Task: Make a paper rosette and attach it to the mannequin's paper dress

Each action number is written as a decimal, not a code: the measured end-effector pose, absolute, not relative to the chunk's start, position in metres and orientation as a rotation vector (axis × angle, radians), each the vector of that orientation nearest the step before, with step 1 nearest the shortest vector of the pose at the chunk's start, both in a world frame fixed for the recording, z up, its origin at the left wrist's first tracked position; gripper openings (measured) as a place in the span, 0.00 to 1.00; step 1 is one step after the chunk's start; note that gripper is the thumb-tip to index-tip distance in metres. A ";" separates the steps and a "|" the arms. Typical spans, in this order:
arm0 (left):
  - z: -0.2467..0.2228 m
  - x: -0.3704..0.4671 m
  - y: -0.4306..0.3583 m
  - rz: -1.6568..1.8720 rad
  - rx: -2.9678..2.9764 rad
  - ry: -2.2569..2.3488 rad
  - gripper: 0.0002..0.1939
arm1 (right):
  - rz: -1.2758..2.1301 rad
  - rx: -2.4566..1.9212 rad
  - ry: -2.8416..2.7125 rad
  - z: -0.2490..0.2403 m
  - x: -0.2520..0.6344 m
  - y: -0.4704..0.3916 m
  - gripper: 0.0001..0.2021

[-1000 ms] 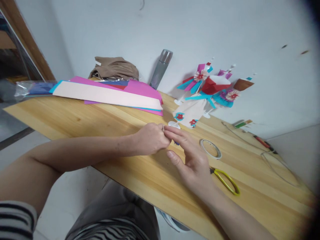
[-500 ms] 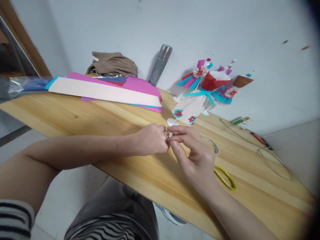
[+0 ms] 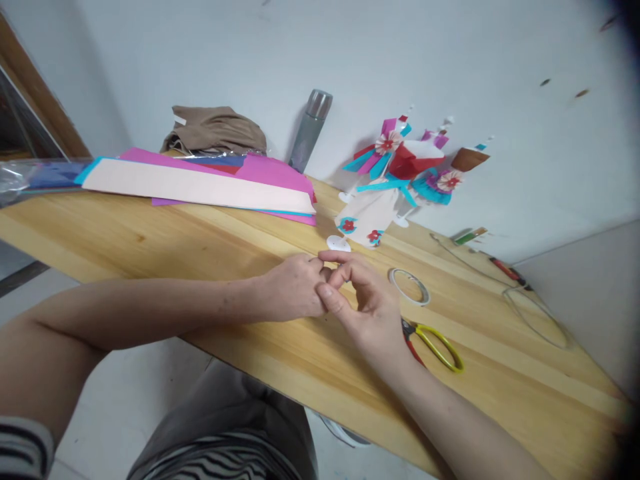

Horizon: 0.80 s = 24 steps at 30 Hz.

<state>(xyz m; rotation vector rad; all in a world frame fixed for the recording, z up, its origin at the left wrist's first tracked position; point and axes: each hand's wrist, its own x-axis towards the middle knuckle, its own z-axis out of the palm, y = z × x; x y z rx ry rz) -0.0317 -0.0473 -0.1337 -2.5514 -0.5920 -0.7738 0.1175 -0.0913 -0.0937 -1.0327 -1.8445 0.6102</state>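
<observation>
My left hand (image 3: 299,287) is closed above the front part of the wooden table (image 3: 215,250), its knuckles facing up. Against its fingertips, my right hand (image 3: 363,297) has thumb and index finger pinched together. Whatever lies between the fingers is too small or too well covered to make out. Scissors (image 3: 440,347) with one yellow and one red handle rest beside my right wrist, partly behind it. Just beyond that hand lies a roll of tape (image 3: 410,287).
Several paper figures (image 3: 375,207) in coloured dresses stand on white discs by the wall. Long coloured paper sheets (image 3: 200,183), a brown cloth (image 3: 220,130) and a grey flask (image 3: 311,130) are at the back left. A cable (image 3: 537,327) and a red-handled tool (image 3: 505,269) lie at the right.
My right index finger has bent in and now meets the thumb at the left fingertips. A small blue bit seen between the hands is now hidden. The view has shifted slightly.
</observation>
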 end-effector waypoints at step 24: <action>-0.122 -0.035 -0.048 -0.724 -2.600 -0.523 0.10 | 0.443 -0.846 -1.976 -0.089 0.127 -0.098 0.03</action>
